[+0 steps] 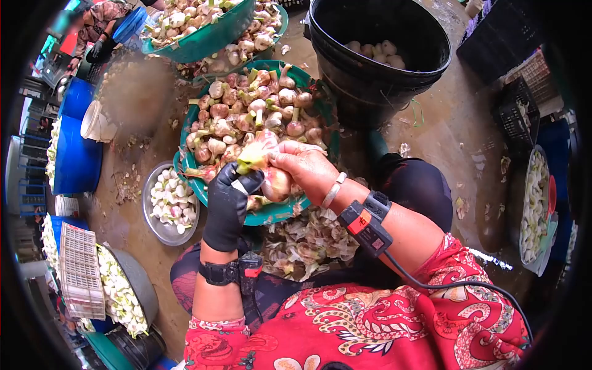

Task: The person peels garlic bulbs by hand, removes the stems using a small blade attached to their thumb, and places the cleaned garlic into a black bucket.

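Your two hands meet over the near green basin (277,214), with one garlic bulb (276,185) between them. The fingers of your gloved left hand (228,196) are curled around it by the stalk (251,161). The fingers of your bare right hand (311,169) are pinched together on its pink skin.

The bulb should feel light, and hard like a little ball, but it could bruise if you squash it. Its fat, round part looks best to hold. The stalk looks thick and a bit bendy, so it makes a handle too. The skin is thin and will likely tear.

There is one black bucket (354,89), behind the basin and to its right. About six pale bulbs (394,62) show inside; more may hide. The one near basin has too many bulbs to count. One pile of garlic skins (308,240) lies on your side of the basin. One silver bowl (163,234) sits left of the basin, with too many white garlic pieces (172,200) to count.
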The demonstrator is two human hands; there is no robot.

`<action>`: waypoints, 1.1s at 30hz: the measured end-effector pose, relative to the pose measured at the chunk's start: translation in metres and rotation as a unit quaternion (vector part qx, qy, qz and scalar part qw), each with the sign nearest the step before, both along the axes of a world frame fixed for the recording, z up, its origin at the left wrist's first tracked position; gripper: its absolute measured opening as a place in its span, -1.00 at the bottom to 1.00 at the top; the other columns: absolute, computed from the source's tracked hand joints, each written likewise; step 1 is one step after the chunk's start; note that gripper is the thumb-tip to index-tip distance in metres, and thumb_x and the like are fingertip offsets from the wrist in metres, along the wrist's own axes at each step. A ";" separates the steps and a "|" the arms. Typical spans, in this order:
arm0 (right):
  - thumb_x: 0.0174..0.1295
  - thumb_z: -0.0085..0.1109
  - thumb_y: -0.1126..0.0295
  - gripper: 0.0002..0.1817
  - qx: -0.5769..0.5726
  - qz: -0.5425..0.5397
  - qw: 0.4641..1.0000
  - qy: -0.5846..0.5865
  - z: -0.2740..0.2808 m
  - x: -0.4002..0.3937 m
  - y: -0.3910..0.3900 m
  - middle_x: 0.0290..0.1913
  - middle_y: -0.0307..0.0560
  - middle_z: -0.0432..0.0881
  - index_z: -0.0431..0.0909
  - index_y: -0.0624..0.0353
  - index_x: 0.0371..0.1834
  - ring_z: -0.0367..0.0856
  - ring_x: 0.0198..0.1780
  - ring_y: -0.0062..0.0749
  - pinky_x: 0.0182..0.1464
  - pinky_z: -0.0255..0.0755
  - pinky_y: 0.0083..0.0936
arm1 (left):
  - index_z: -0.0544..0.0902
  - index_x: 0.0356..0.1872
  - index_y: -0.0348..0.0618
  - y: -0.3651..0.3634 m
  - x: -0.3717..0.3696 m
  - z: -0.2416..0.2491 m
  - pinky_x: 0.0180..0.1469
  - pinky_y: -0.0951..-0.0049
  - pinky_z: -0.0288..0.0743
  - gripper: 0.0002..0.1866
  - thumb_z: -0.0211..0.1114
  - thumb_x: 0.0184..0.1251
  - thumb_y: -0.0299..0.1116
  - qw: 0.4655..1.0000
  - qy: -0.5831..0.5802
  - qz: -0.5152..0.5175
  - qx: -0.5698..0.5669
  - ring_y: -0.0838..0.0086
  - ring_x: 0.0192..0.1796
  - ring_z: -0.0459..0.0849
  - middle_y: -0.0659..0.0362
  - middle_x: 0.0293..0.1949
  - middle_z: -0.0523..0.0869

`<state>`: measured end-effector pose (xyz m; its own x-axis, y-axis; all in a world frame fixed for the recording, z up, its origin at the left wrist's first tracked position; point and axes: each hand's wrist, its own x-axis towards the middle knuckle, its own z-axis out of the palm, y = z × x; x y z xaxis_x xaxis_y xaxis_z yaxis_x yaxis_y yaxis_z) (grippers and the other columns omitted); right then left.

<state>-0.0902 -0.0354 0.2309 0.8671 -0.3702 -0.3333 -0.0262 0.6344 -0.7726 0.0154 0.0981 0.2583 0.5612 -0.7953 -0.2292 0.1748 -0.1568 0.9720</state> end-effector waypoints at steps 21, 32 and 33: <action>-0.02 0.30 0.25 -0.68 -0.672 0.351 0.645 0.092 -0.011 -0.062 -0.045 -0.39 0.13 0.64 0.58 0.26 -0.28 0.66 -0.31 -0.06 -0.22 0.53 -0.32 | 0.41 0.20 -0.40 -0.074 0.051 0.055 0.24 0.29 0.50 -0.61 0.05 0.45 -0.39 0.820 0.471 -0.106 -0.308 0.18 0.27 0.48 -0.16 0.20 0.50; -0.04 0.09 0.51 -0.65 -0.623 0.078 0.772 0.101 0.015 -0.062 -0.053 -0.28 0.20 0.64 0.62 0.23 -0.11 0.64 -0.18 0.08 -0.10 0.53 -0.25 | 0.58 0.10 0.02 -0.002 0.019 -0.167 0.17 0.22 0.41 -0.49 0.34 0.06 -0.14 0.771 -0.405 -0.271 0.410 0.14 0.09 0.59 -0.03 0.05 0.63; -0.05 0.09 0.49 -0.66 -0.624 0.114 0.760 0.142 0.015 -0.061 -0.053 -0.30 0.20 0.64 0.62 0.26 -0.15 0.63 -0.18 0.08 -0.09 0.52 -0.23 | 0.52 0.20 0.05 0.005 0.017 -0.182 0.21 0.21 0.38 -0.41 0.34 0.04 -0.18 0.756 -0.433 -0.272 0.409 0.14 0.14 0.56 -0.02 0.12 0.59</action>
<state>-0.1514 -0.0887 0.2463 0.9148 -0.4027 -0.0312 -0.3036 -0.6344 -0.7109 0.0323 0.1032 0.0766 0.4240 -0.7532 -0.5029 -0.7775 -0.5875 0.2243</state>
